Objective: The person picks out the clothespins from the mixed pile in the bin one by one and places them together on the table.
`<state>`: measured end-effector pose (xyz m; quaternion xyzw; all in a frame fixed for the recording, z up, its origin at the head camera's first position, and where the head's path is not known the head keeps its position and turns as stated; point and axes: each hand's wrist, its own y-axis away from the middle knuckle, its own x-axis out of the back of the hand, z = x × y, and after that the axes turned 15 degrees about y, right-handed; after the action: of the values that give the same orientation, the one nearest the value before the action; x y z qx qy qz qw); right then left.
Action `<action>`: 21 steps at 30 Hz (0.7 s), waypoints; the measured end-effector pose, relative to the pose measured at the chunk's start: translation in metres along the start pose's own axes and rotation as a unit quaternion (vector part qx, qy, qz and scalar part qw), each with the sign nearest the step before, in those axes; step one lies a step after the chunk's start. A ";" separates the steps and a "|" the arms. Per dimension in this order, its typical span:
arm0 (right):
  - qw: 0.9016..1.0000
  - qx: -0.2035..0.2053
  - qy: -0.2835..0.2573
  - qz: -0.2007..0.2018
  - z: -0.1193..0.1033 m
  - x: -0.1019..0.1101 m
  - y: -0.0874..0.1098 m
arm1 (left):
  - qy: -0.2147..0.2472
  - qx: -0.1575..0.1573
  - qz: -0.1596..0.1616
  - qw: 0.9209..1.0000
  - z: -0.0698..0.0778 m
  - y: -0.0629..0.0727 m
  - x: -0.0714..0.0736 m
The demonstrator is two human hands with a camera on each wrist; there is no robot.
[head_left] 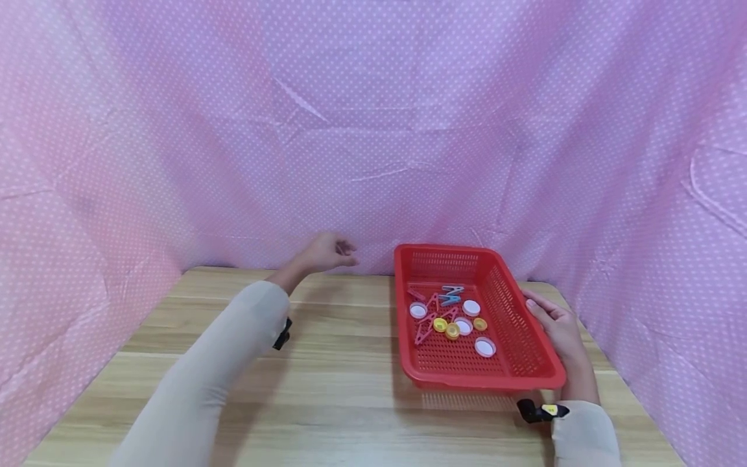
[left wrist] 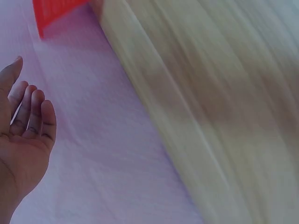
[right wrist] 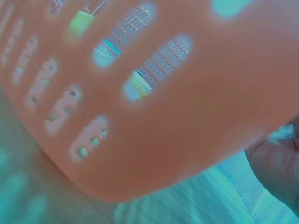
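My right hand (head_left: 557,327) grips the right rim of a red plastic basket (head_left: 484,381), thumb over the edge. The basket is raised and tilted a little, with a shadow below its near end. Inside lie several pink clothespins (head_left: 423,332), blue clothespins (head_left: 450,300), white lids (head_left: 485,347) and yellow lids (head_left: 440,325). Close up in the right wrist view, the slotted basket wall (right wrist: 187,130) fills most of the picture. My left hand (head_left: 329,251) hovers near the table's far edge, left of the basket; in the left wrist view its palm is bare and its fingers are relaxed.
A light wooden table (head_left: 332,389) spreads beneath both arms. Pink dotted cloth (head_left: 362,149) hangs as a wall behind it and on both sides, close to the table's far edge.
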<state>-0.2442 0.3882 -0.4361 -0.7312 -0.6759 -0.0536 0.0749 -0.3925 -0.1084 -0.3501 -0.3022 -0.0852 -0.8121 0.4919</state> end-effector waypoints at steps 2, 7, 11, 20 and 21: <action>1.000 0.002 -0.003 0.001 0.000 0.000 0.000 | -0.003 -0.017 -0.015 1.000 0.011 -0.010 -0.013; 1.000 0.007 -0.009 0.000 0.001 0.001 -0.001 | -0.015 -0.061 -0.049 0.997 0.040 -0.028 -0.047; 1.000 0.015 -0.011 0.000 0.002 0.002 -0.003 | 0.018 -0.082 -0.077 0.993 0.060 -0.037 -0.074; 0.999 0.037 -0.013 -0.004 0.007 0.003 -0.007 | 0.036 -0.097 -0.157 0.982 0.081 -0.054 -0.122; 0.999 0.040 -0.011 -0.003 0.008 0.002 -0.008 | 0.038 -0.094 -0.162 0.982 0.082 -0.056 -0.126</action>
<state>-0.2518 0.3926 -0.4434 -0.7261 -0.6805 -0.0187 0.0967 -0.3645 0.0496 -0.3481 -0.2978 -0.0378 -0.8965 0.3258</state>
